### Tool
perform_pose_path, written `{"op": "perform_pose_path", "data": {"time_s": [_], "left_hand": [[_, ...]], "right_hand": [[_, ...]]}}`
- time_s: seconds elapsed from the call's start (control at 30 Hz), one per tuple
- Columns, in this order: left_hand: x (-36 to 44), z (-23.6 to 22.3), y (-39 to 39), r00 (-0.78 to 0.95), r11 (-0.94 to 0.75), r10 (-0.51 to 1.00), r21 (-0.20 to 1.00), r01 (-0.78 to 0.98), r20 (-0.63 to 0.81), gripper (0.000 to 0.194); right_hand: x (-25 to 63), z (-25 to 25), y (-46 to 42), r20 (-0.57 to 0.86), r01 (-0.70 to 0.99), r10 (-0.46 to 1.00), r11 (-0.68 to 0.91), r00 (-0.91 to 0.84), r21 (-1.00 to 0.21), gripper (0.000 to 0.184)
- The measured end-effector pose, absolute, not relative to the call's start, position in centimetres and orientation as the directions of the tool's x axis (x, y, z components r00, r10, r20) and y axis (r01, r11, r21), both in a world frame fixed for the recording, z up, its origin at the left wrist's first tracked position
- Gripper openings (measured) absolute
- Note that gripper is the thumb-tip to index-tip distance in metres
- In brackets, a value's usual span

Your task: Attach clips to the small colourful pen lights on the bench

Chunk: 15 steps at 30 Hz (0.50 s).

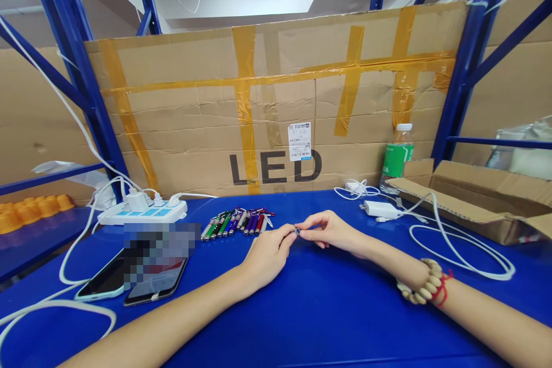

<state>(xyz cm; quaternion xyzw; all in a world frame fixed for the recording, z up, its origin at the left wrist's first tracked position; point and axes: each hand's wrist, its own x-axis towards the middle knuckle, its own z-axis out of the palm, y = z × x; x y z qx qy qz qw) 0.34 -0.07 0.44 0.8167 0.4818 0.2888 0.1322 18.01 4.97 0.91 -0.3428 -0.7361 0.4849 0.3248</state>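
Between the fingertips of both hands is a small metal ring (297,232), partly covered by the fingers. My left hand (266,256) pinches it from the left side, thumb and forefinger together. From the right, my right hand (328,231) grips it with thumb and forefinger, the other fingers curled under. Just beyond my left hand lies a row of slim pen-like metal cylinders (235,223) in green, purple, red, black and silver, with small shiny metal pieces at their far ends. Their exact kind is too small to tell.
Two phones (161,279) and a white power strip (144,213) with cables are on the left of the blue table (328,316). A white charger (382,210), looped cable, green-labelled bottle (397,160) and open cardboard box (470,201) stand right. Large cardboard (194,126) closes the back.
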Motion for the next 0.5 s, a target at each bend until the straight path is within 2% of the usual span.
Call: {"op": "perform_pose_path", "data": {"time_s": [0.3, 0.5], "left_hand": [[0.37, 0.52, -0.15, 0.394, -0.523, 0.851, 0.49, 0.697, 0.348, 0.028], [0.38, 0.46, -0.11, 0.39, -0.521, 0.854, 0.533, 0.667, 0.346, 0.028]], "right_hand": [[17.87, 0.87, 5.0, 0.238, 0.149, 0.794, 0.379, -0.56, -0.913, 0.029], [17.88, 0.66, 5.15, 0.254, 0.149, 0.793, 0.395, -0.554, -0.907, 0.028]]}}
